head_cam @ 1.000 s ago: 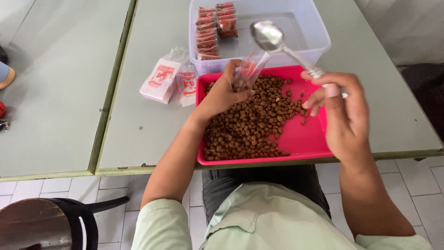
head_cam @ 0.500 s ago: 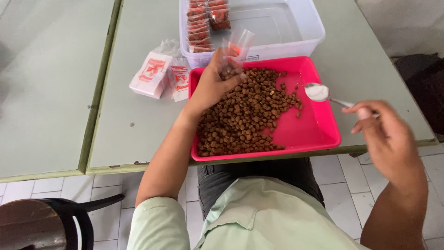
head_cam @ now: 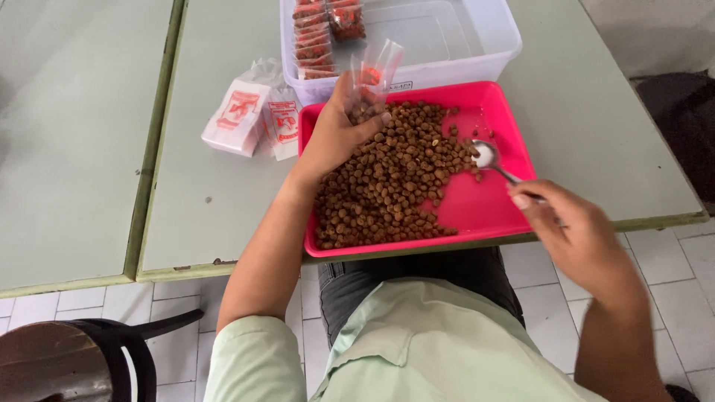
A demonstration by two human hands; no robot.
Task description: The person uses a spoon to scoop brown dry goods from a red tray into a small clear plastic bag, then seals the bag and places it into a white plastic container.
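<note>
A pink tray (head_cam: 491, 212) lies at the table's near edge, heaped with small brown nuts (head_cam: 387, 179). My left hand (head_cam: 335, 130) holds a small clear plastic packet (head_cam: 372, 82) upright over the tray's far left corner; a few nuts sit in its bottom. My right hand (head_cam: 573, 238) grips the handle of a metal spoon (head_cam: 491, 160), whose bowl rests at the right edge of the nut heap.
A clear plastic box (head_cam: 454, 37) stands behind the tray, with several filled packets (head_cam: 320, 30) stacked in its left part. A bundle of empty white-and-red printed packets (head_cam: 253, 115) lies left of the tray. A dark chair (head_cam: 67, 361) is at lower left, on a tiled floor.
The spoon came down from above the tray to the nut heap, and my right hand dropped toward the table's near edge. The left hand kept the packet in place.
</note>
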